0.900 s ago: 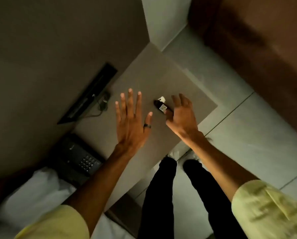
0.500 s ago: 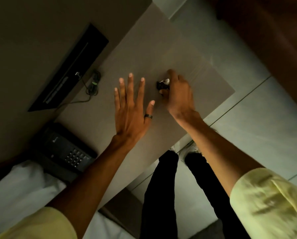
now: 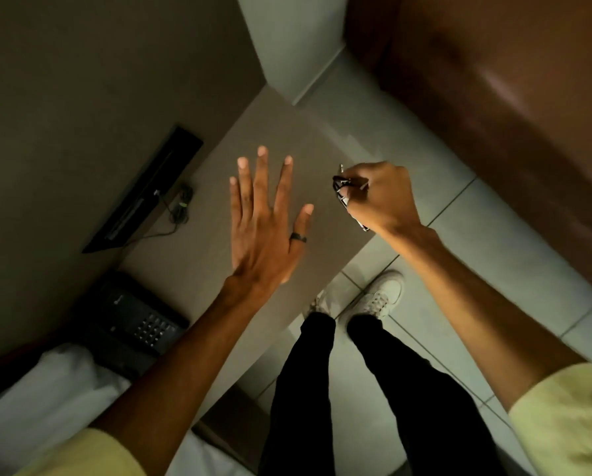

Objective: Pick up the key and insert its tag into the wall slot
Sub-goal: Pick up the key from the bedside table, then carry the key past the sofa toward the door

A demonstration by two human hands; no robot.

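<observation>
The key [image 3: 347, 192] sits gripped in our curled right hand [image 3: 378, 197] above the smooth beige table [image 3: 308, 139]. Our left hand [image 3: 263, 228] hovers flat, fingers spread, by a black telephone [image 3: 135, 317].

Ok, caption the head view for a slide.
Right hand closed on the key above the bedside table; left hand open.

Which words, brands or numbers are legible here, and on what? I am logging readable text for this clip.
None can be read.
Telephone: a pale mark and keypad buttons, too small and dim.
Key tag in the right hand: markings blurred.
</observation>
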